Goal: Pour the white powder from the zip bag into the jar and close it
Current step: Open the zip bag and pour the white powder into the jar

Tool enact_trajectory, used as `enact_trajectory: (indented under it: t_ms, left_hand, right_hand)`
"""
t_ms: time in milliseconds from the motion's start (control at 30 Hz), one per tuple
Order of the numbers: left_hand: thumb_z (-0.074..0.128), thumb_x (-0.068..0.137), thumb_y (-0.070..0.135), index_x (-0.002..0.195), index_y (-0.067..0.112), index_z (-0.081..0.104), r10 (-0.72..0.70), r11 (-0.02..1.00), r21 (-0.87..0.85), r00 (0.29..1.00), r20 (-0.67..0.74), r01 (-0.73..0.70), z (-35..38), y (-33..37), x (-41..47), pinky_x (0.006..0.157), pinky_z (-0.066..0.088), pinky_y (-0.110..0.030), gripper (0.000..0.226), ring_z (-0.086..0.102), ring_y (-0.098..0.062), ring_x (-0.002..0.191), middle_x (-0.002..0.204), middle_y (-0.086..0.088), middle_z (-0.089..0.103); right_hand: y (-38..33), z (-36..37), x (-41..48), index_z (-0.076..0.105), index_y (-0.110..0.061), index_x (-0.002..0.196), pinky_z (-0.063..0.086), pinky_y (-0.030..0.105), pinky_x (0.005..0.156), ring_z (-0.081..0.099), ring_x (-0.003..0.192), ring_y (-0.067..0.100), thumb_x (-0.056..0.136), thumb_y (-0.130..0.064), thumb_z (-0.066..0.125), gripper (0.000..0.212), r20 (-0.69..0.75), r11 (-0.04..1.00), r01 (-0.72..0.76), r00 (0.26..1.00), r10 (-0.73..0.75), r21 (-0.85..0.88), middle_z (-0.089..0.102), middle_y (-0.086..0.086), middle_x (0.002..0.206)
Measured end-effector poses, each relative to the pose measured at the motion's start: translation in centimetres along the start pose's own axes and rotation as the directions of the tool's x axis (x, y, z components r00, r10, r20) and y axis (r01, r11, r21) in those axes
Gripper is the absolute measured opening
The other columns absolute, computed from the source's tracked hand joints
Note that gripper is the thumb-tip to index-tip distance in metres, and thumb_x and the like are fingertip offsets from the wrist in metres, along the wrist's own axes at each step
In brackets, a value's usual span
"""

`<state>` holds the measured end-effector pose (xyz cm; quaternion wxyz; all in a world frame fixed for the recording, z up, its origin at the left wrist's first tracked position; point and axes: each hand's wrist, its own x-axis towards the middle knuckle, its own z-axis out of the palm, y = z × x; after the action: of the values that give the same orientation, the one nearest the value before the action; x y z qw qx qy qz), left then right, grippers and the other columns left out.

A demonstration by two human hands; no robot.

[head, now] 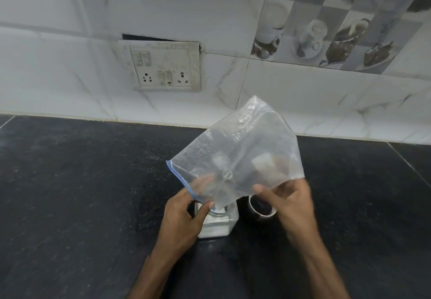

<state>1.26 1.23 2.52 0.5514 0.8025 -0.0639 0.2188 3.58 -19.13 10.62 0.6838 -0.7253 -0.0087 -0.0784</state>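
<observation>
A clear zip bag (242, 149) with a blue zip strip is held upside down and tilted, its mouth pointing into the open top of a clear square jar (219, 223). White powder lies in the bottom of the jar. My left hand (184, 217) pinches the bag's zip edge right at the jar's mouth. My right hand (291, 203) grips the bag's lower right side. The bag looks nearly empty, with a faint powder film inside. A round lid with a shiny metal rim (261, 207) lies on the counter just right of the jar, partly hidden by my right hand.
The jar stands on a black speckled stone counter (81, 193) with a dusting of powder left of the bag. Behind it rises a white tiled wall with a switch and socket plate (165, 65) and a decorative tile panel (338, 25) at upper right.
</observation>
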Motion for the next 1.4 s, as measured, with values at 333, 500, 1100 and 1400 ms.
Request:
enact_trajectory:
  t_ms: [333,500,1100,1400]
  left_hand:
    - [0.079,0.076,0.003,0.116,0.029,0.062,0.027,0.999,-0.018,1.000,0.014,-0.026,0.0,0.4,0.1,0.090,0.042,-0.001,0.051,0.053,0.021,0.113,0.114,0.053,0.052]
    - [0.077,0.079,0.009,0.124,0.039,0.057,0.013,0.999,-0.049,1.000,0.029,-0.011,-0.1,0.6,0.1,0.095,0.046,-0.010,0.057,0.055,0.014,0.117,0.120,0.047,0.054]
    - [0.077,0.080,0.014,0.127,0.049,0.055,0.012,0.999,-0.042,1.000,0.017,-0.011,0.0,0.4,0.2,0.095,0.047,-0.011,0.063,0.058,0.009,0.117,0.121,0.042,0.057]
    - [0.080,0.077,0.007,0.124,0.062,0.046,-0.012,1.000,0.006,1.000,0.004,0.012,-0.1,0.7,0.1,0.093,0.043,-0.005,0.080,0.053,0.019,0.114,0.111,0.055,0.052]
  right_hand:
    - [-3.5,-3.7,-0.3,0.064,-0.020,0.108,0.059,0.025,0.068,0.073,0.068,0.018,0.069,-0.004,0.082,0.045,-0.128,0.991,0.117,0.984,-0.125,-0.068,0.077,0.003,0.074]
    - [-3.7,-2.6,-0.6,0.063,-0.022,0.108,0.058,0.019,0.066,0.076,0.073,0.012,0.079,-0.002,0.074,0.037,-0.114,0.988,0.146,0.982,-0.150,-0.038,0.078,-0.001,0.079]
    - [-2.9,-2.6,-1.2,0.067,-0.018,0.108,0.058,0.021,0.068,0.073,0.069,0.010,0.067,-0.009,0.083,0.045,-0.285,0.972,0.202,0.931,-0.230,-0.123,0.077,-0.003,0.075]
    - [-3.2,-1.3,-1.5,0.066,-0.020,0.103,0.056,0.015,0.067,0.074,0.078,0.007,0.075,-0.006,0.077,0.032,-0.282,0.969,0.246,0.928,-0.244,-0.031,0.078,-0.002,0.086]
